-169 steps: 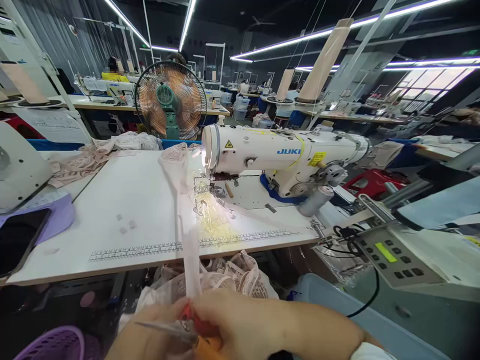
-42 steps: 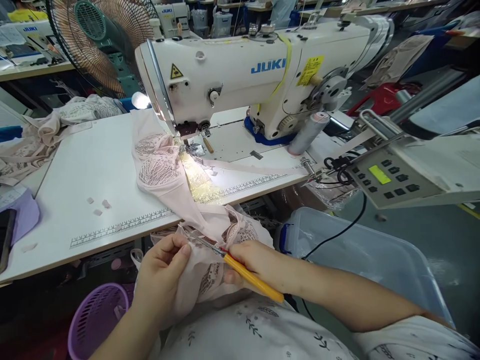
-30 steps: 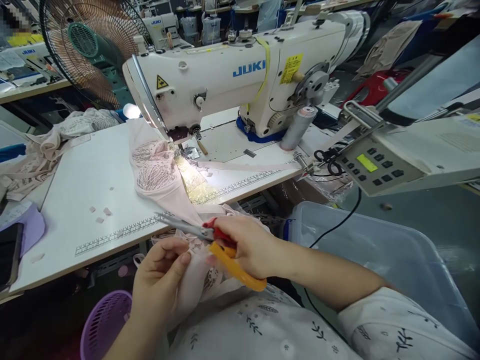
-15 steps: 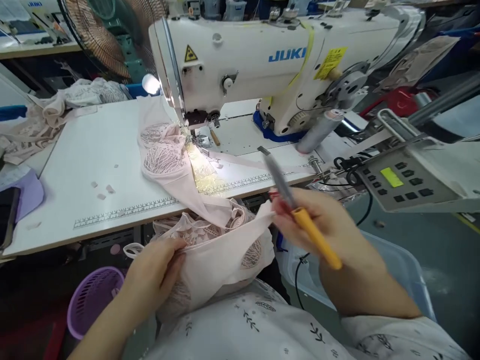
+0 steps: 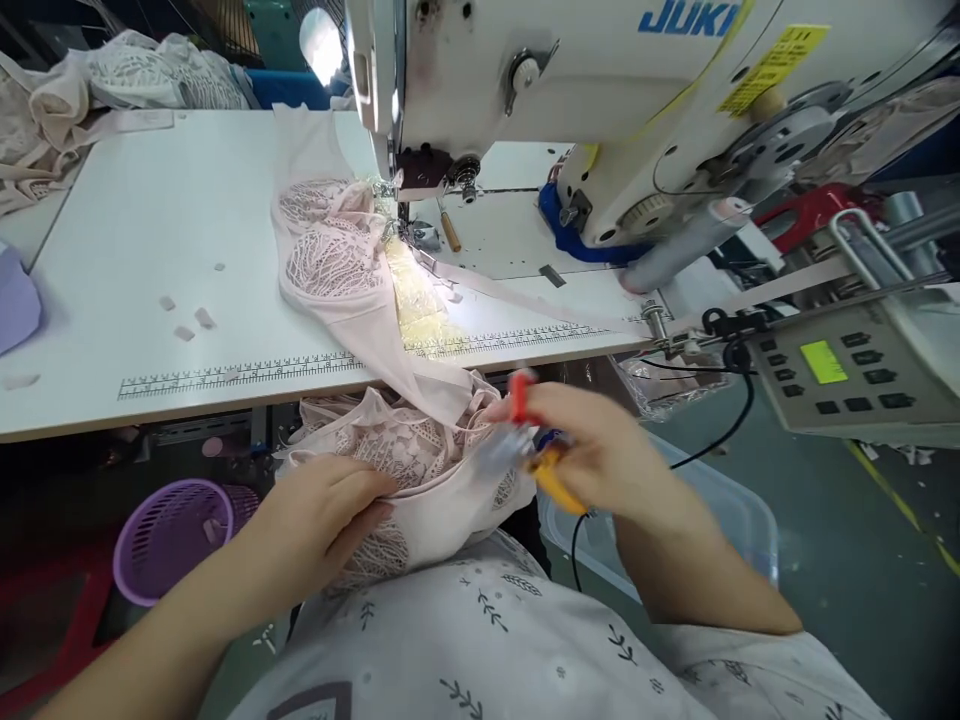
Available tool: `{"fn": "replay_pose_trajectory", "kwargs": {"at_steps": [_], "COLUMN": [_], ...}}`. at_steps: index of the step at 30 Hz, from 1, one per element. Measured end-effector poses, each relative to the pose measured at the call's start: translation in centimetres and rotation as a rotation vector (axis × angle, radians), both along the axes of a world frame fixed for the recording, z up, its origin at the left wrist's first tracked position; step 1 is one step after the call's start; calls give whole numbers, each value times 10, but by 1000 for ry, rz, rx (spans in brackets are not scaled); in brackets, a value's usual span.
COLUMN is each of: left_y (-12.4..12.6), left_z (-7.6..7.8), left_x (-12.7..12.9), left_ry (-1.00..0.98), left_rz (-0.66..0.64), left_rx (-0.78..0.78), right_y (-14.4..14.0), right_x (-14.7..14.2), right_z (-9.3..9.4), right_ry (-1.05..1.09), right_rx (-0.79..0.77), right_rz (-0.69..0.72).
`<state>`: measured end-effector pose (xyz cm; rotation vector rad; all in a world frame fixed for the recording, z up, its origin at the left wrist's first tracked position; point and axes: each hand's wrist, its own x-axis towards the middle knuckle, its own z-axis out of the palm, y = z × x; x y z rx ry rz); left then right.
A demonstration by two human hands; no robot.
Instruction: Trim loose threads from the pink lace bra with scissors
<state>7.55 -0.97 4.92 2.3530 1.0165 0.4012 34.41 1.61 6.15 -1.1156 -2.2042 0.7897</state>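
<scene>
At table edge, 6 o'clock of the needle: pink lace garment [image 5: 420, 470] hangs off the white sewing table [image 5: 150, 250] into the person's lap; its upper part lies flat on the table and runs up to the needle.
Left hand [image 5: 322, 515]: fingers closed over the garment's lower lace edge, pressing it to the lap, at 9 o'clock of the other hand.
Right hand [image 5: 600, 455]: closed around scissors [image 5: 536, 455] with red and yellow handles, blurred; blades point toward the fabric at 9 o'clock, and whether they touch it cannot be told.
Sewing machine [image 5: 600, 90]: white, at 12 o'clock of the hands, lamp lit over the needle.
Purple basket [image 5: 169, 535]: on the floor at 9 o'clock of the left hand; a few small pale scraps show inside.
Clear plastic bin [image 5: 720, 520]: under the right forearm at 4 o'clock; contents cannot be made out.
Control panel [image 5: 847, 375]: at 3 o'clock, green screen lit.
Fabric pile [image 5: 97, 90]: pale lace pieces at 10 o'clock, on the table's far corner.
</scene>
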Motion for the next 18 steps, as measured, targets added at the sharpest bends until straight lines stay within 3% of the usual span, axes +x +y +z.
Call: {"fn": "replay_pose_trajectory", "kwargs": {"at_steps": [2, 3, 7, 11, 15, 18], "left_y": [3, 4, 5, 5, 5, -2], "left_z": [3, 4, 5, 8, 11, 8], "left_x": [4, 5, 0, -30, -59, -60], "left_ry": [3, 13, 142, 149, -24, -151], "left_rz": [-33, -56, -139, -84, 51, 323], "left_rx": [-11, -4, 82, 201, 190, 112], "right_y": [0, 0, 1, 4, 4, 1], "right_x": [-25, -37, -58, -50, -42, -38], "right_z": [-3, -6, -16, -16, -14, -14], "right_ry": [70, 70, -5, -61, -45, -43], "right_rx": [-72, -118, -263, -383, -451, -479], "right_rz": [280, 348, 362, 326, 297, 288]}}
